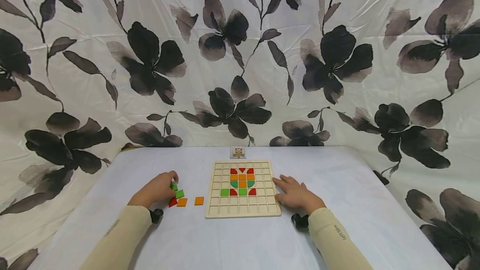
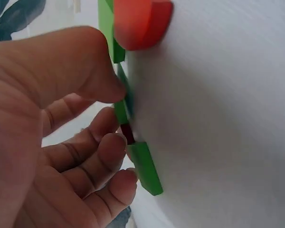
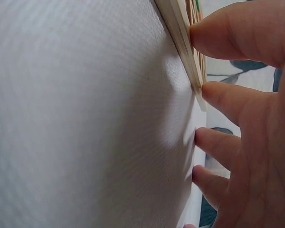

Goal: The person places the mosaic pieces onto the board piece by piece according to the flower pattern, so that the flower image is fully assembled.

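Note:
A wooden grid board (image 1: 243, 211) lies in the middle of the white table, with red, orange and green tiles set in its cells in a flower shape. My left hand (image 1: 173, 181) is to the left of the board among loose tiles. Its thumb and fingers pinch a green tile (image 2: 121, 113) in the left wrist view, where my left hand (image 2: 115, 105) fills the left half. Another green tile (image 2: 146, 168) and a red piece (image 2: 142, 21) lie beside it. My right hand (image 1: 286, 187) rests with straight fingers on the board's right edge (image 3: 178, 28).
Loose tiles lie by the left hand: a green one (image 1: 180, 193), a red one (image 1: 173, 202) and two orange ones (image 1: 181, 202) (image 1: 199, 201). A small picture card (image 1: 238, 152) stands behind the board. A flowered cloth hangs behind the table.

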The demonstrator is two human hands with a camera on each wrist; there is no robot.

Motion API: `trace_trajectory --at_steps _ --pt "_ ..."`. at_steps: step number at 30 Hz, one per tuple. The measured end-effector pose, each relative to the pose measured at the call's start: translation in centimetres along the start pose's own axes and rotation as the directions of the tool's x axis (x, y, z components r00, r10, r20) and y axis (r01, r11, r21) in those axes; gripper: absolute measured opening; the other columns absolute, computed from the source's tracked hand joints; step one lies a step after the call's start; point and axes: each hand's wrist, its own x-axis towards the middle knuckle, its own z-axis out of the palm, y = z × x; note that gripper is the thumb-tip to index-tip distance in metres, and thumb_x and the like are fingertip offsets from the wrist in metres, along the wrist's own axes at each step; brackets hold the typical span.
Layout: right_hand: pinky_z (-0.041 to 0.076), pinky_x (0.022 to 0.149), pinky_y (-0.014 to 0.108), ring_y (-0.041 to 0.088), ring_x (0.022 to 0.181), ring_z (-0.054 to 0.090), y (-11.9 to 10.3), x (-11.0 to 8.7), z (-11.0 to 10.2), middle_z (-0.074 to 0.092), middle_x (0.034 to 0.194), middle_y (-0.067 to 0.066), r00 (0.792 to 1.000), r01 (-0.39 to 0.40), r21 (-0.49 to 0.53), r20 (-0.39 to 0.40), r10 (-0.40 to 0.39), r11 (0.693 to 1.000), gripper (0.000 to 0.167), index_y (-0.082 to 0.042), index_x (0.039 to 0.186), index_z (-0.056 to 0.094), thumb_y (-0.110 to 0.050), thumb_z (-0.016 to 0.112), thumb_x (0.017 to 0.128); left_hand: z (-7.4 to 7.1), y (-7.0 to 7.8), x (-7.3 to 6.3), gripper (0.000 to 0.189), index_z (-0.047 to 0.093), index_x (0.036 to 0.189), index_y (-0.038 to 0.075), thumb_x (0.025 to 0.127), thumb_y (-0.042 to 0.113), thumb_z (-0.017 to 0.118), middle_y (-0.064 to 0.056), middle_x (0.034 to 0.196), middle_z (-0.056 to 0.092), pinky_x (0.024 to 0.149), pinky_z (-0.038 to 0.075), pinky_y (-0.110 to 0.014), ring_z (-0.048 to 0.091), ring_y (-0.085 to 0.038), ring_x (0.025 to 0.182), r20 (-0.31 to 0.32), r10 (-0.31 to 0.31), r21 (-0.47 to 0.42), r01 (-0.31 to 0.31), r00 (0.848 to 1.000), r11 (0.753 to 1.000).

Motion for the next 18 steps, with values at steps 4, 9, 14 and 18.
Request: trace_trajectory --at_steps 4,9,14,18 --pt "0.014 0.111 0.07 0.036 0.147 0.02 0.1 0.0 -0.1 0.027 0.159 0.01 1.0 0.0 -0.003 0.0 0.0 1.0 0.063 -0.023 0.151 0.034 -0.038 0.051 0.093 -0.5 0.4 0.1 0.043 0.057 0.116 -0.001 0.076 0.01 0.069 -0.013 0.102 0.059 0.087 0.052 -0.044 0.052 -0.024 0.086 -0.001 -0.015 -0.036 0.015 1.0 0.999" --pt "0.014 0.11 0.07 0.037 0.147 0.021 0.0 0.0 -0.3 0.028 0.158 0.011 1.0 0.003 -0.005 -0.01 -0.003 1.0 0.062 -0.023 0.151 0.035 -0.038 0.052 0.093 -1.1 1.4 0.2 0.036 0.062 0.109 0.0 0.077 0.013 0.068 -0.014 0.105 0.058 0.087 0.051 -0.043 0.053 -0.025 0.092 -0.052 0.049 -0.036 -0.05 0.997 0.998" --pt "0.014 0.11 0.07 0.037 0.147 0.022 0.1 0.1 -0.2 0.028 0.158 0.011 1.0 0.002 -0.004 -0.009 -0.002 1.0 0.062 -0.023 0.15 0.035 -0.038 0.053 0.092 -0.9 4.5 0.8 0.036 0.064 0.112 0.005 0.078 0.013 0.07 -0.01 0.105 0.062 0.08 0.053 -0.036 0.054 -0.021 0.089 -0.061 0.092 -0.063 -0.096 0.994 0.993" --pt "0.014 0.11 0.07 0.037 0.147 0.021 0.0 0.0 0.0 0.028 0.158 0.01 1.0 0.0 0.006 -0.003 0.0 1.0 0.062 -0.023 0.15 0.036 -0.038 0.053 0.092 -0.1 8.0 1.3 0.035 0.065 0.113 0.008 0.079 0.012 0.071 -0.003 0.099 0.064 0.077 0.05 -0.032 0.054 -0.018 0.085 -0.06 0.146 -0.078 -0.15 0.988 0.986"
